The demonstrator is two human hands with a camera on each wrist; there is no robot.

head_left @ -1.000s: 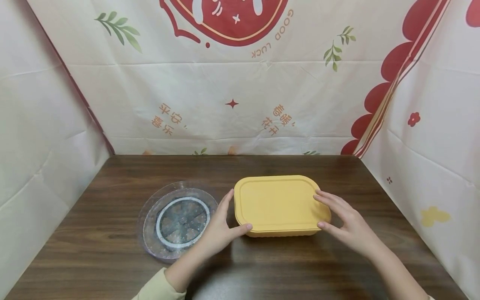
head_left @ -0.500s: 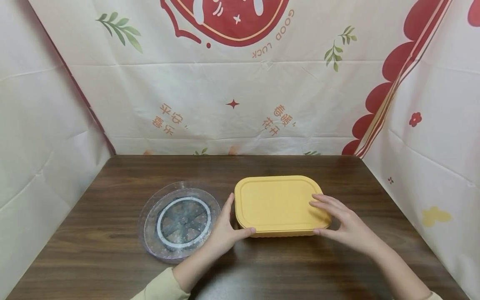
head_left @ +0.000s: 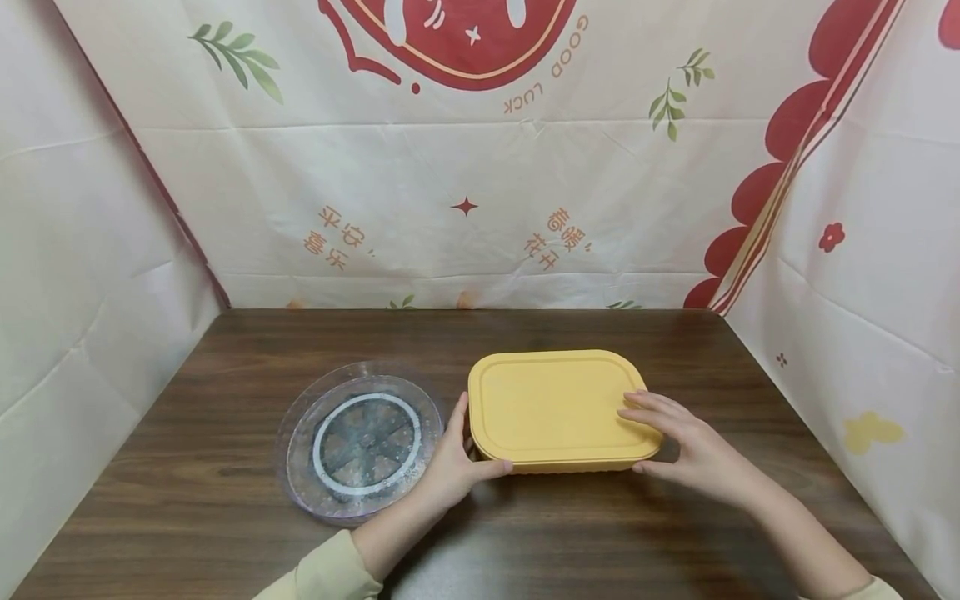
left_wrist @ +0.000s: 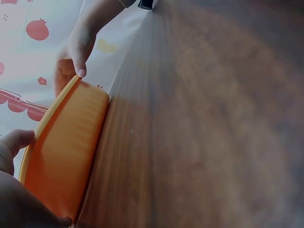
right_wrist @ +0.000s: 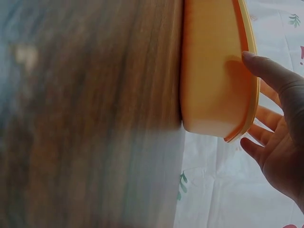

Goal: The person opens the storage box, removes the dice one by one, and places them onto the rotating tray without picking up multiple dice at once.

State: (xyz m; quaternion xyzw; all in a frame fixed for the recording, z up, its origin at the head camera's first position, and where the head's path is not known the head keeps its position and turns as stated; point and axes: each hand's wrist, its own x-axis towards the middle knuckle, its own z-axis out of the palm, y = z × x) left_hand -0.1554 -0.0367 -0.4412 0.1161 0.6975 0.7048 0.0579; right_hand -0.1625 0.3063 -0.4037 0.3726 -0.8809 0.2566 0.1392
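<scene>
A yellow food container (left_wrist: 66, 147) with a yellow lid (head_left: 558, 404) on top stands on the table, right of centre in the head view. My left hand (head_left: 452, 467) holds its near left corner, the thumb on the front rim and the fingers along the left side. At the near right corner my right hand (head_left: 693, 446) pinches the lid, thumb at the front rim and fingers over the top. The right wrist view shows the right thumb (right_wrist: 270, 71) touching the rim, with the little finger apart from it. What lies inside the container is hidden.
Left of the container sits a round clear plastic tray (head_left: 303, 492) with a pale ring in its middle, close to my left forearm. Printed cloth walls (head_left: 420, 167) rise behind and on both sides of the dark wooden table (head_left: 187, 517).
My left hand has slid slightly nearer and right, its thumb further along the front rim. The right fingers have moved inward over the lid. The container has stayed in place.
</scene>
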